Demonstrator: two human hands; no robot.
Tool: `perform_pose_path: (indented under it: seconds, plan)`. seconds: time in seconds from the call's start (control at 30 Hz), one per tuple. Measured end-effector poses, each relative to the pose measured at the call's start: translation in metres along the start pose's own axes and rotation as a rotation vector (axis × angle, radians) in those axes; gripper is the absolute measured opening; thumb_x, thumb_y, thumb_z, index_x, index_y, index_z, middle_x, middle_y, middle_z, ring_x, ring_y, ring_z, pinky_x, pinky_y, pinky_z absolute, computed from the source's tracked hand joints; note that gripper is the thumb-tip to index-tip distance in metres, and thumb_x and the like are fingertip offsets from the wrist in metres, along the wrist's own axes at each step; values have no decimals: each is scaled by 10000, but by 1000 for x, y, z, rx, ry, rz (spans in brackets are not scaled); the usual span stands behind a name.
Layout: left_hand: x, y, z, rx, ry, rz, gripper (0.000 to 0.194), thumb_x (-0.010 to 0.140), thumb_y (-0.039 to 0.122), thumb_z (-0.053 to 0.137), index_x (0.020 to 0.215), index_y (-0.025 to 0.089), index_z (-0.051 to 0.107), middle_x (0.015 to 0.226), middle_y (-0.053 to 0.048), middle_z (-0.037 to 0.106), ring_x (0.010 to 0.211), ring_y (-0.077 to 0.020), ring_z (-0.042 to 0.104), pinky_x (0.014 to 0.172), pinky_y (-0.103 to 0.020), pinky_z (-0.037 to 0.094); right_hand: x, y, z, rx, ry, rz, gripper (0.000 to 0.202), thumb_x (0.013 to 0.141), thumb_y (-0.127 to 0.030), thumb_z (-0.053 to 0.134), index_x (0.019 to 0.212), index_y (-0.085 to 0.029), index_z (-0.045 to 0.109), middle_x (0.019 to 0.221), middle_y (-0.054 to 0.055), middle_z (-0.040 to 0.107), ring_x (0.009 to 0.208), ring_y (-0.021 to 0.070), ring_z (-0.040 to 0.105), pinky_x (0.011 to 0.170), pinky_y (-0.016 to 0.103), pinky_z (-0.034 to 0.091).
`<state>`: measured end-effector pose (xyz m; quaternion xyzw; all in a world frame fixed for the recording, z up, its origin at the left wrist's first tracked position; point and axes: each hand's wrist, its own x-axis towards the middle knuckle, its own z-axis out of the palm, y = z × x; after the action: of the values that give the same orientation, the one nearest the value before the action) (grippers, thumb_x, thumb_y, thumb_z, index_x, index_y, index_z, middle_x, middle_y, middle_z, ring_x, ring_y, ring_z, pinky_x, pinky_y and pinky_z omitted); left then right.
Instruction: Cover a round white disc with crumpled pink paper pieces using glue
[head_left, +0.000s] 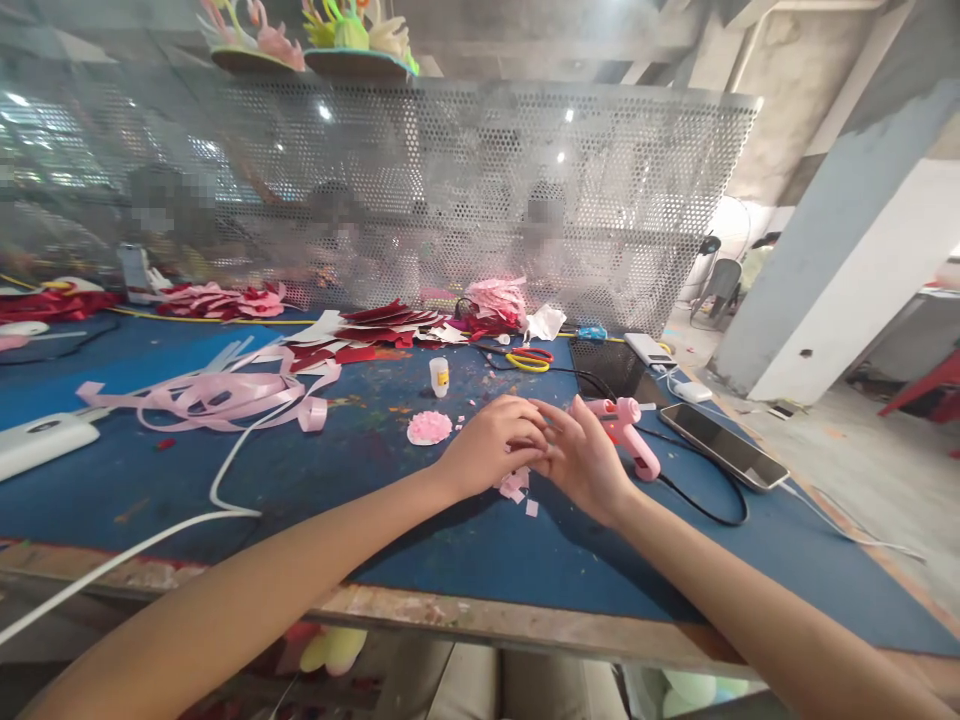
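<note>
My left hand [491,445] is over the middle of the table, its fingers curled against the fingertips of my right hand; anything between them is hidden. On my right hand [589,465] the palm shows, the thumb stands apart and the fingers reach toward the left one. Small pink paper squares [515,486] lie loose below the hands. Left of them sits a round white piece heaped with pink bits [430,428], near a small clear bottle with a yellow label [439,378]. A pink glue gun [637,455] lies just beyond my right hand, partly covered by it.
Pink ribbon [217,395] and a white cable [225,470] lie at left. Red and white cut sheets [375,330] and yellow-and-red-handled scissors [529,360] are farther back. A phone [724,445] and black cord [739,515] lie right. A perforated metal screen [450,200] stands behind.
</note>
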<state>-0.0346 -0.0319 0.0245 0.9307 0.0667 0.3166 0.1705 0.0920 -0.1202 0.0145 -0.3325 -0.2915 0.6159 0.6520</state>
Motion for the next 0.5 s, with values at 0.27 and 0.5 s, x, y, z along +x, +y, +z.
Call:
perform_pose_path:
  seconds: [0.27, 0.5]
  plan:
    - [3, -4, -6, -331, 225, -469, 136, 766, 301, 644, 759, 170, 677, 694, -7, 670, 655, -141, 600, 605, -239, 468, -11, -20, -18, -1089, 184, -887, 471, 773, -383, 619, 1204, -251, 480, 1270, 107, 506, 1129, 251, 514, 918, 408, 439]
    - [5, -26, -6, -923, 405, -815, 205, 624, 213, 763, 800, 132, 696, 740, -23, 709, 671, -100, 644, 731, -232, 535, -4, -87, -52, -1395, 770, -1352, 257, 757, -320, 600, 963, -175, 549, 942, 84, 579, 940, 229, 548, 853, 435, 453]
